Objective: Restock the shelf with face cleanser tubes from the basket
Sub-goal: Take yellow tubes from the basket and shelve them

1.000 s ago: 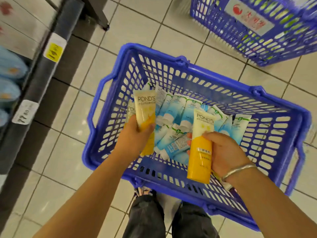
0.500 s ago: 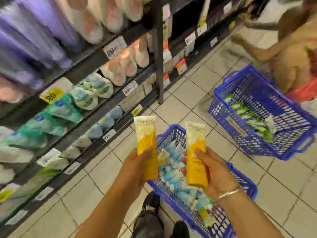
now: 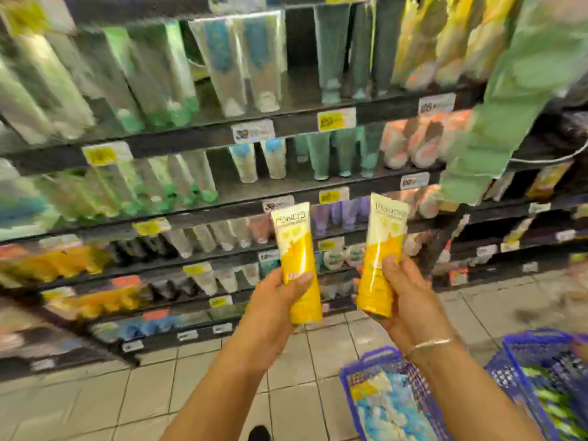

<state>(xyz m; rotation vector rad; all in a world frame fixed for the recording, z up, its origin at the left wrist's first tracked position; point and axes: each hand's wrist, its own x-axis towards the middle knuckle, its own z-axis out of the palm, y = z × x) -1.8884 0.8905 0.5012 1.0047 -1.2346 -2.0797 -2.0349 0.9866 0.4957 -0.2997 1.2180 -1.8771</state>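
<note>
Gripping one yellow tube each: left hand [image 3: 273,300] holds left tube [image 3: 297,262], right hand [image 3: 405,291] holds right tube [image 3: 381,256], both upright, caps down, before the shelf [image 3: 286,192]. Basket [image 3: 375,361] on floor, below right of the shelf, blurred.

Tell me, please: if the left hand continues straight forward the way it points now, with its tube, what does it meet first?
Probably the shelf. The left hand holds its yellow tube up towards the middle rows, near the pinkish tubes. The air between looks free, but blur and depth make the exact row uncertain.
</note>
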